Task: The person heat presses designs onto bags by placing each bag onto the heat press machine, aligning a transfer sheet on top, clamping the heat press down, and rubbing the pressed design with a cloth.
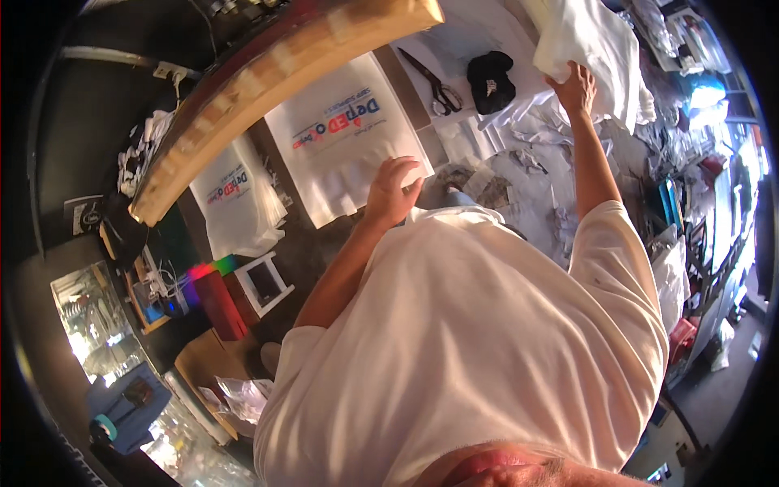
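White stack [586,36], right hand [576,88] at edge; left hand [393,193] by printed bag [320,162]

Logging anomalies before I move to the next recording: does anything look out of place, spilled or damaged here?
Yes: crumpled white scraps lie strewn at the person's right side, looking untidy against the flat printed white sheet near the left hand. I cannot tell whether they are waste.

A white, flat bag [347,142] printed in blue and red lies slanted on the desk [432,144], its near edge lightly creased, and well to its right a plain white pile [596,49] rests soft and wrinkled.
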The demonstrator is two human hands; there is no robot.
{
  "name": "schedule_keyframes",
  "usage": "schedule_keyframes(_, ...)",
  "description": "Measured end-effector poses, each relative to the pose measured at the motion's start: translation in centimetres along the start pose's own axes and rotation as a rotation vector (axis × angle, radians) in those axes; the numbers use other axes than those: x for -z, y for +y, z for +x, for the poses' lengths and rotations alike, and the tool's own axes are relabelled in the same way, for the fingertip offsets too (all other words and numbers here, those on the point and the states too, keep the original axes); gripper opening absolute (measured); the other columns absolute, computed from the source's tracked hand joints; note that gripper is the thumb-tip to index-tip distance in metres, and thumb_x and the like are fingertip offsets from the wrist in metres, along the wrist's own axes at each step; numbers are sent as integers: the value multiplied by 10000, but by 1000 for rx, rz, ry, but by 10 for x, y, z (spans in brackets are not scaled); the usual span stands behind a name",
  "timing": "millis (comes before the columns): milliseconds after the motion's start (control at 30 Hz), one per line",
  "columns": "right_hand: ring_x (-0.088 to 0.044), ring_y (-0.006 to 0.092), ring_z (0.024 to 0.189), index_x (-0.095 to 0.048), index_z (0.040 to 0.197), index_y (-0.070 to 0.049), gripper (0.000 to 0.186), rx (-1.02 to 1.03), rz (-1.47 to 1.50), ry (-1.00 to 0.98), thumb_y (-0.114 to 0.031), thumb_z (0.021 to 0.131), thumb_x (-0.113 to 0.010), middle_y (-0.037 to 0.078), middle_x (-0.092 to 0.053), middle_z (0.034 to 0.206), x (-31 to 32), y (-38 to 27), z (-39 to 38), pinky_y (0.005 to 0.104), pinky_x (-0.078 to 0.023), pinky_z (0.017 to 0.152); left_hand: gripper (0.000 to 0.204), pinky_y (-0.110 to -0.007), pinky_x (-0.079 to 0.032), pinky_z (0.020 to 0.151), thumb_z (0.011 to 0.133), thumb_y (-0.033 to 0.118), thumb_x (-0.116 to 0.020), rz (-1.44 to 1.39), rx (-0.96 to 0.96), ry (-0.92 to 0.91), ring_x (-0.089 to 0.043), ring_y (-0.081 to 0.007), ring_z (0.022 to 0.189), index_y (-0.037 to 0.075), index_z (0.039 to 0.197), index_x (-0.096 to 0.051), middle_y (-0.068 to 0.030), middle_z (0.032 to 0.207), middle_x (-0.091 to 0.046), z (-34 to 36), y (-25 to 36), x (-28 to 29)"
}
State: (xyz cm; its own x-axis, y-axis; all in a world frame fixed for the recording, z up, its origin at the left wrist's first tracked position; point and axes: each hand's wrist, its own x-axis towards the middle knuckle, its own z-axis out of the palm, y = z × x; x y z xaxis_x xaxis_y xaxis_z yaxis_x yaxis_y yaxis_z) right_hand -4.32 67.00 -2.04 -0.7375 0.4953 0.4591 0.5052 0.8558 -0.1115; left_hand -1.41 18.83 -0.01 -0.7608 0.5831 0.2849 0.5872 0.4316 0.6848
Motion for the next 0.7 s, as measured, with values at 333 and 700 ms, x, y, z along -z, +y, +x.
schedule_keyframes(333, -678, 343, 1009, -754, 1078, -260, 279, -155, 40, -297, -428, 905, -614, 107, -724, 1061, -3, 0, 24, 456, -522, 882, 195, -353, -538, 843, 879, 124, -695, -150, 149, -115, -687, -244, 904, 28, 1047, -677, -114, 978, -714, -25, 3, 21)
schedule_keyframes(700, -544, 379, 1194, -620, 1250, -105, 706, -18, 99, -214, -519, 716, -823, 194, -612, 1224, -4, -12, 26, 445, -452, 1022, 197, -321, -560, 794, 891, 103, -691, -344, 221, -183, -715, -214, 889, 1, 1059, -677, -140, 949, -727, -50, -7, 30)
